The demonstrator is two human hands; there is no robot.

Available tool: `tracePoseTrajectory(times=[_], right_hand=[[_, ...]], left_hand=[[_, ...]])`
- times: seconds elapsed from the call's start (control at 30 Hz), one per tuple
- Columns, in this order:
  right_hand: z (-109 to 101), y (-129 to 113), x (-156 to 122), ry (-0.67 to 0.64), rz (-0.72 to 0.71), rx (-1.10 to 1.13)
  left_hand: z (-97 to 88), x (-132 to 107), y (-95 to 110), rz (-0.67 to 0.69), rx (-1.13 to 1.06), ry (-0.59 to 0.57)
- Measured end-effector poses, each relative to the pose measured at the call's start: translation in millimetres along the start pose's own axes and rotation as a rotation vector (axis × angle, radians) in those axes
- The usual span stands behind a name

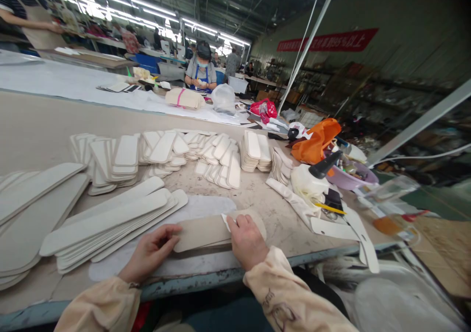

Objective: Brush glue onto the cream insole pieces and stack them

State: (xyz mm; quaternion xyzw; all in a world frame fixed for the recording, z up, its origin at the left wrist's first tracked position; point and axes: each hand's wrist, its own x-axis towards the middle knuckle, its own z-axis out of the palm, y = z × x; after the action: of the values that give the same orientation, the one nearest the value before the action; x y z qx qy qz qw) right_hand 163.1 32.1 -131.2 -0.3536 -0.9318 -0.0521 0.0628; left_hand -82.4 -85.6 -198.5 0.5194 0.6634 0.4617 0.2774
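In front of me a long beige panel (202, 231) with rounded corners lies over similar panels near the table's front edge. My left hand (152, 251) has its thumb and forefinger closed at the panel's left end. Farther right, my right hand (248, 239) is curled over the panel's surface, fingers bent around a small white scrap (225, 222); whether it is cloth or paper I cannot tell. A white sheet (206, 205) lies beneath the panels. Left of my hands rests a fanned stack of long off-white panels (110, 219).
Larger panels (33, 224) are piled at the far left. Several stacks of smaller pieces (125, 150) line the table's middle. At right stand a white container (307, 180), a yellow pencil (331, 208), an orange bag (318, 140) and a purple basin (355, 177). A co-worker (201, 72) sits beyond.
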Motion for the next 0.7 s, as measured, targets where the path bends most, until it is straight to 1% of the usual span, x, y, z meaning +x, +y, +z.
tracePoseTrajectory(times=[0.13, 0.23, 0.3, 0.37, 0.47, 0.53, 0.6, 0.7], right_hand=[[-3.4, 23.1, -2.4, -0.026, 0.072, -0.058], [-10.3, 33.2, -0.5, 0.036, 0.116, -0.021], [-13.4, 29.3, 2.3, 0.103, 0.106, 0.018], [-12.5, 17.4, 5.7, 0.128, 0.032, 0.045], [-4.4, -3.6, 10.6, 0.087, -0.096, 0.003], [1.1, -10.7, 12.1, 0.052, -0.120, -0.051], [3.8, -8.7, 11.5, 0.026, -0.125, -0.080], [3.1, 8.9, 7.4, 0.007, -0.121, -0.114]], left_hand=[[0.2, -0.3, 0.7, 0.013, 0.000, -0.013], [0.4, 0.2, -0.8, 0.021, 0.017, -0.014], [0.7, 0.7, -2.7, 0.028, 0.023, -0.023], [0.9, 1.0, -4.5, 0.032, 0.018, -0.041], [1.3, 0.7, -5.8, 0.032, 0.007, -0.043], [1.8, 0.2, -6.5, 0.034, 0.003, -0.034], [2.6, -0.3, -7.7, 0.041, -0.003, -0.029], [4.0, -0.8, -9.6, 0.046, -0.021, -0.031]])
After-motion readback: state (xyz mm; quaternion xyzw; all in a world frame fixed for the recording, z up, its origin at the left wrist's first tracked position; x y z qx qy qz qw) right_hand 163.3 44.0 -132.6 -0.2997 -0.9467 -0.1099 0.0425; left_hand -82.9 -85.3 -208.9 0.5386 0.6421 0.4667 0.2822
